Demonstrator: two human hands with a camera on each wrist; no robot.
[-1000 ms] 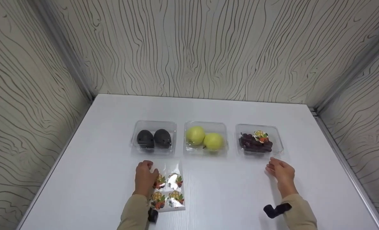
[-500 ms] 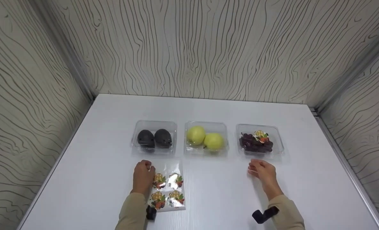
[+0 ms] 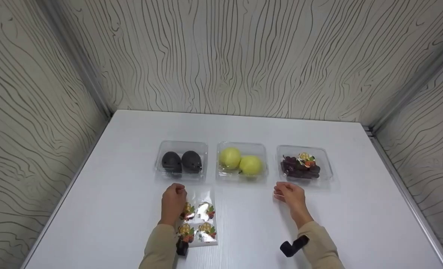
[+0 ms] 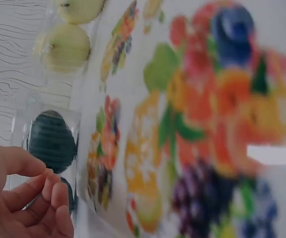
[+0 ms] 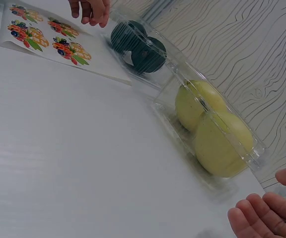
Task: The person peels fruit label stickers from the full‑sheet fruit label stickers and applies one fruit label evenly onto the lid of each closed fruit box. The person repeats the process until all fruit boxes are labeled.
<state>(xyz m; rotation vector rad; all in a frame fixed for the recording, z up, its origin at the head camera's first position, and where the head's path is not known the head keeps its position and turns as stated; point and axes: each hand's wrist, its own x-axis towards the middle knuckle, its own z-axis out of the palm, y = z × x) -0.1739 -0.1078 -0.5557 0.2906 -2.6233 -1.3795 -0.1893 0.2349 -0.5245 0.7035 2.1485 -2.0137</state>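
Observation:
My left hand [image 3: 174, 201] hovers by the upper left part of a sticker sheet [image 3: 200, 192] printed with round fruit stickers. In the left wrist view its thumb and forefinger tips meet with nothing visible between them. A gap parts them from the sheet there. My right hand [image 3: 292, 198] is above the table, in front of the space between the middle and right boxes. Its fingers [image 5: 262, 213] are loosely bent, the thumb apart, and it holds nothing. A round fruit sticker [image 3: 306, 160] lies on the lid of the clear box [image 3: 326, 166] of dark grapes [image 3: 296, 170].
Left of the grapes, in the same row, stands a clear box [image 3: 263, 149] with two yellow-green fruits [image 3: 250, 165]. Farther left, another clear box [image 3: 204, 151] holds two dark avocados [image 3: 191, 161]. Patterned walls [image 3: 221, 56] enclose the white table [image 3: 243, 231].
My right hand has moved left, away from the grape box and toward the middle. The left hand has shifted only slightly, its fingertips drawing closer together. Boxes and sheet stay put.

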